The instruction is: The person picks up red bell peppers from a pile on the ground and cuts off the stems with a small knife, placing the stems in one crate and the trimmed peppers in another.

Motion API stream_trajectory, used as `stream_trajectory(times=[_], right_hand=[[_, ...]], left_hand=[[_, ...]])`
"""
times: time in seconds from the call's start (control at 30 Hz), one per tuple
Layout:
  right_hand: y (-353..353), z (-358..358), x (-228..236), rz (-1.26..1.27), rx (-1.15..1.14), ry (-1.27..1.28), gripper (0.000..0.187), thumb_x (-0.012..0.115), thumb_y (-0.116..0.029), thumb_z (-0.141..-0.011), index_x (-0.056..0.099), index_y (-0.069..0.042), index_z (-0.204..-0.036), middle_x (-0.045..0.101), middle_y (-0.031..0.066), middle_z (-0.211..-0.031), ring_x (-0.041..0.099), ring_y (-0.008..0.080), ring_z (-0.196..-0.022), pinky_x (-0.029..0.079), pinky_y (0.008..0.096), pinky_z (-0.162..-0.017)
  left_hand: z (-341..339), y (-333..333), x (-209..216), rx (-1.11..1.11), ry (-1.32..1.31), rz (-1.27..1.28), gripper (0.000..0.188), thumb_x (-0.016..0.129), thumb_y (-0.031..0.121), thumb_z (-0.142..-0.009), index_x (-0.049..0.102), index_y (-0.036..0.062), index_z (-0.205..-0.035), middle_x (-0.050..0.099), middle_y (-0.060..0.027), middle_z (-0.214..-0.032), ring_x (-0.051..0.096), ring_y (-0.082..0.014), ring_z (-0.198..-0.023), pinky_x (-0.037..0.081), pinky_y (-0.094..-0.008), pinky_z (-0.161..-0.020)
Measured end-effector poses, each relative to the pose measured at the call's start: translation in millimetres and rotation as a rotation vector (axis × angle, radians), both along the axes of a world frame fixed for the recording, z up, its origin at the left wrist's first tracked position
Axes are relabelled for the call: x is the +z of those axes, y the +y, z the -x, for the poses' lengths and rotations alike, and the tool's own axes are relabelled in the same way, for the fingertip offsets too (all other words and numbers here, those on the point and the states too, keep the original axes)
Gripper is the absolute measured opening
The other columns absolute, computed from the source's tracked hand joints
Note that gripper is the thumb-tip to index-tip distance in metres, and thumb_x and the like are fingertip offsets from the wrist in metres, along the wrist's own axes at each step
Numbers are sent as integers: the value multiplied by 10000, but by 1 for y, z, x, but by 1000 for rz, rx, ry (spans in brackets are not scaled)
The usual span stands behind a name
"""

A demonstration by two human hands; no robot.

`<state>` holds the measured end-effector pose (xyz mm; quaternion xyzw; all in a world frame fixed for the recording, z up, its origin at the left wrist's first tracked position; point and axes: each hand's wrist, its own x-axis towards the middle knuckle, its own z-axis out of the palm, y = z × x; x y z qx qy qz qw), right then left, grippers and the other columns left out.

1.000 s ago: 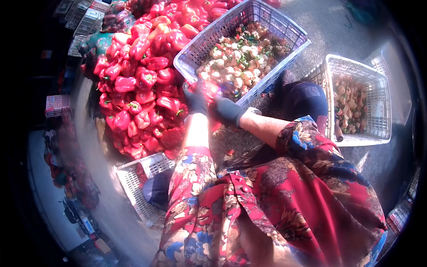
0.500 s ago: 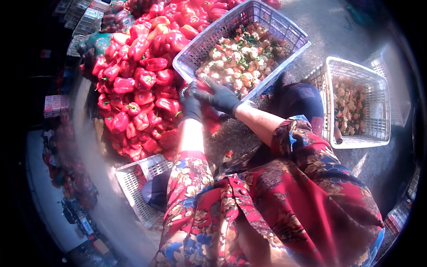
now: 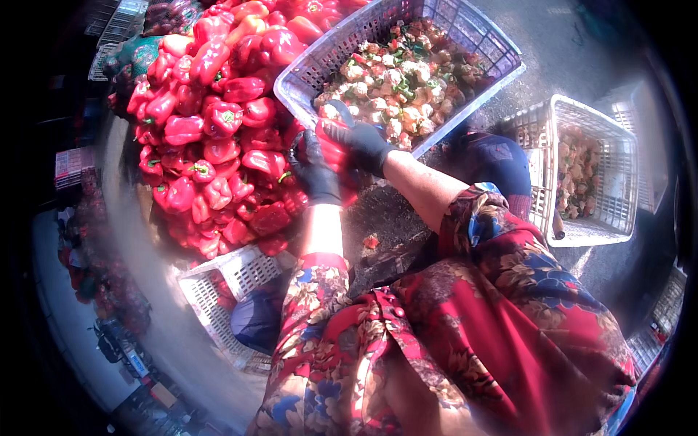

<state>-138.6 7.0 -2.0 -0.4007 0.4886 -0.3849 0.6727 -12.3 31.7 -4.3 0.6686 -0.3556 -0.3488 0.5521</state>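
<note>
Markings inspection | purple-blue crate: shows no legible lettering | white crate at right: none legible | pale-blue panel at lower left: too small to read

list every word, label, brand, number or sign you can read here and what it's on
No text can be read.
Blue-and-white panel, lower left: too small and blurred to read.
Stacked crates, far left: too blurred to read.
Purple-blue slotted crate, white crate at right, red bell pepper in hand: no lettering visible.
</note>
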Motion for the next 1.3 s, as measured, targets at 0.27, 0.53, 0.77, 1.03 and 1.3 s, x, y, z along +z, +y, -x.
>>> stream_trajectory(times=[0.27,0.53,0.77,1.03,1.3], right_hand=[[-11,5,-32,-478,-99,-512,523,662,-517,-821,561,-61,-1059,579,124,-794,544,240,-692,438,361,-611],[2,-2,-28,-376,-193,-562,479,687,-456,-827,590,-49,-1060,612,93,-842,569,193,-728,469,327,-628],[22,6,20,146,-64,274,772,711,-498,-780,438,-92,-1378,582,151,-1246,558,237,-1126,434,344,-938],[26,-1,24,239,-65,551,693,695,-562,-710,566,34,-1039,616,290,-988,597,424,-971,463,465,-830],[21,6,-7,-42,-146,-60,416,765,-357,-754,640,-5,-936,654,135,-739,647,242,-626,499,356,-511]], left_hand=[[-40,-20,-70,-335,-22,-97,464,354,308,-993,327,114,-1413,428,-52,-1324,392,-142,-1203,289,-290,-1030],[-32,4,-28,-49,-1003,-208,478,521,284,-946,408,130,-1384,553,-87,-1128,533,-170,-1002,438,-320,-870],[-29,22,10,-489,-916,-236,590,415,186,-971,154,39,-1479,273,-137,-1503,348,-239,-1343,439,-346,-984],[-4,14,6,-76,-118,-256,715,549,447,-910,303,6,-1417,390,-193,-1405,477,-291,-1206,469,-379,-930],[-11,16,-16,62,19,-225,578,635,337,-863,430,-2,-1284,536,-104,-1162,541,-201,-989,481,-330,-835]])
